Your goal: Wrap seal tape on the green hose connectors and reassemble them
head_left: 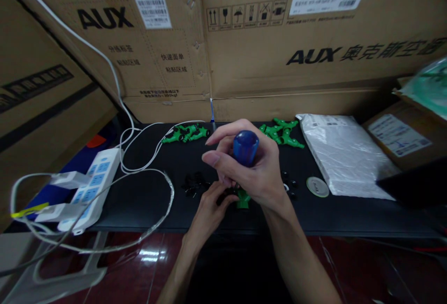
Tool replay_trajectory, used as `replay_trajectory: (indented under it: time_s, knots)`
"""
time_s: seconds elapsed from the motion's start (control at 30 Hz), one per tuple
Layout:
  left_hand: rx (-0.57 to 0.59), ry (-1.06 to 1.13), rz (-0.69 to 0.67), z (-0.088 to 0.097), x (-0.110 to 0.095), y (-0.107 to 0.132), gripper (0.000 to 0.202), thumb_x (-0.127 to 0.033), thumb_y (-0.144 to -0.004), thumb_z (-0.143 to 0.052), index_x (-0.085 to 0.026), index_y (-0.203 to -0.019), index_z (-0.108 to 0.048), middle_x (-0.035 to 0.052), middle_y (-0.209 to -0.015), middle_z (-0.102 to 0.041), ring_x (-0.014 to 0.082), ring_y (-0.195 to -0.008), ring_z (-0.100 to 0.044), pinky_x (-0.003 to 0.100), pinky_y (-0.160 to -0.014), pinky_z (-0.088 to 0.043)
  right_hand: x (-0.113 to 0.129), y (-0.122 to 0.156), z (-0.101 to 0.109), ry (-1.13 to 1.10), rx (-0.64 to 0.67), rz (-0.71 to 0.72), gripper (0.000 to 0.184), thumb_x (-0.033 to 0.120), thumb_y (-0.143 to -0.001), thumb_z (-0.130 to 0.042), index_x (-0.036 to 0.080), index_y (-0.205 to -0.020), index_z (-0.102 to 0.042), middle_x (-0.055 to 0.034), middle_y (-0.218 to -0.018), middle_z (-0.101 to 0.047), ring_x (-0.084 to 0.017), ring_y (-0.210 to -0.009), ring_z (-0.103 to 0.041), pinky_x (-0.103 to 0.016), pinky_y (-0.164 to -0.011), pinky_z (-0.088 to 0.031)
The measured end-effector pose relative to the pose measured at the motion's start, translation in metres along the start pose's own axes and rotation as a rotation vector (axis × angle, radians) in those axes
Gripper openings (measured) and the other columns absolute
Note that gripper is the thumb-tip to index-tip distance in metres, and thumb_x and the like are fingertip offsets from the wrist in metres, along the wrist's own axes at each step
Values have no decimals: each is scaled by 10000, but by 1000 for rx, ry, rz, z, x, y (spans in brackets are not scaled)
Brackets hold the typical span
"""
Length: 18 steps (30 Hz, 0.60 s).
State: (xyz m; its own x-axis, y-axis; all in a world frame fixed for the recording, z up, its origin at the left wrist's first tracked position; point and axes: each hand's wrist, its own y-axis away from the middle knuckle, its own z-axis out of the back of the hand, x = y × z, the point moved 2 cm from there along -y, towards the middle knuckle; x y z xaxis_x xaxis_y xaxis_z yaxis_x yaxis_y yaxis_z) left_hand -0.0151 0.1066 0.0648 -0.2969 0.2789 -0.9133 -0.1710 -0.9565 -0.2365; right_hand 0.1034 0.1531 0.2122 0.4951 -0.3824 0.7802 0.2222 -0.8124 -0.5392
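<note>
My right hand (260, 173) is closed around a screwdriver with a blue handle (246, 148), seen almost end-on. Its shaft is hidden below the hand. Lower and to the left, my left hand (213, 204) has its fingers closed on a green plastic pipe fitting (243, 199) at the black table top. Most of that fitting is hidden under the two hands. Small black parts (195, 184) lie just left of my hands, and more black parts (289, 185) lie to the right.
Several green fittings (186, 132) lie behind my hands at left, with others (284, 132) at right. A white power strip (92, 190) and looping cables occupy the left. On the right are a round lid (317, 186) and white package (345, 155). Large cartons (244, 71) stand behind.
</note>
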Motion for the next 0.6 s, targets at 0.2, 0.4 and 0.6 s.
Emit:
replay_trajectory:
  time_s: [0.2, 0.4, 0.6]
  knots:
    - [36, -4, -60, -1, 0, -2, 181, -213, -1018, -617, -206, -1070, -790, 82, -1096, -780, 238, -1017, -734, 364, -941, -587, 0, -3, -1, 41, -79, -70, 194, 355, -943, -784, 219, -909, -649, 86, -586, -537, -65, -418, -467, -188, -383, -435]
    - [44, -32, -115, -3, 7, 0, 157, -201, -1030, -626, -224, -1086, -771, 63, -1080, -763, 211, -1021, -716, 336, -937, -577, 37, 1, 2, 145, -259, -76, 207, 395, -1023, -661, 241, -895, -610, 99, -579, -460, -40, -343, -373, -149, -309, -381]
    - [36, -56, -149, -1, 5, -2, 140, -177, -1023, -637, -230, -1065, -760, 54, -1055, -763, 206, -1010, -711, 340, -925, -574, 50, 41, 33, 368, -313, -363, 280, 499, -952, -732, 245, -914, -620, 107, -560, -441, -47, -319, -368, -141, -249, -345]
